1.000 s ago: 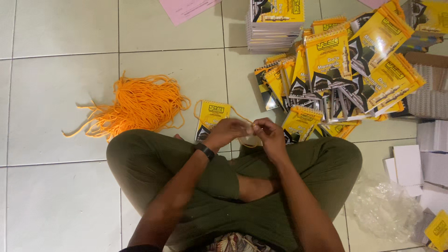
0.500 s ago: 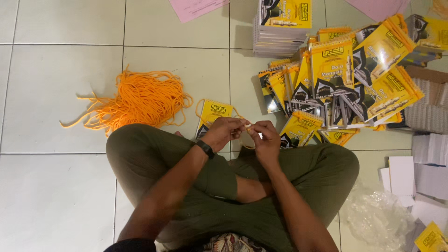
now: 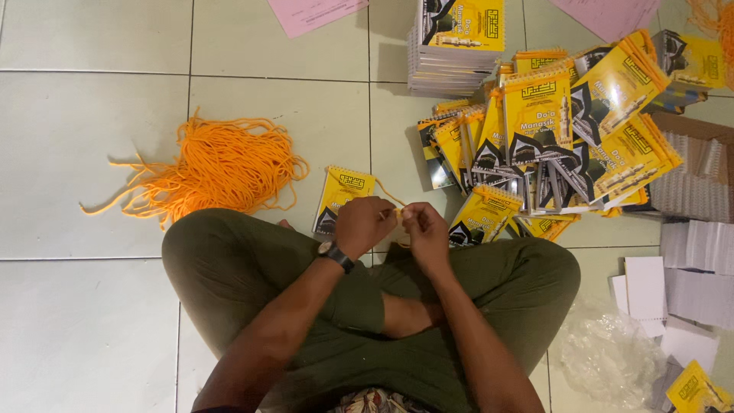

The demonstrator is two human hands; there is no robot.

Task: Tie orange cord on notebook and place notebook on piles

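Both my left hand (image 3: 365, 226) and right hand (image 3: 425, 233) are pinched shut on a thin orange cord (image 3: 398, 216) over my lap, running to the yellow spiral-bound booklet (image 3: 342, 200) on the tiled floor (image 3: 92, 122). Pull too hard and it'll probably slip loose.

Both hands, left hand (image 3: 364, 224) and right hand (image 3: 425, 232), are pinching an orange cord (image 3: 398, 214) tied to a yellow spiral booklet (image 3: 341, 197) lying on the tiled floor (image 3: 92, 138).

Both hands (image 3: 394, 226) pinched together, fingertip-to-fingertip

Dim, even indoor light; soft shadows, slightly grainy, sharp.
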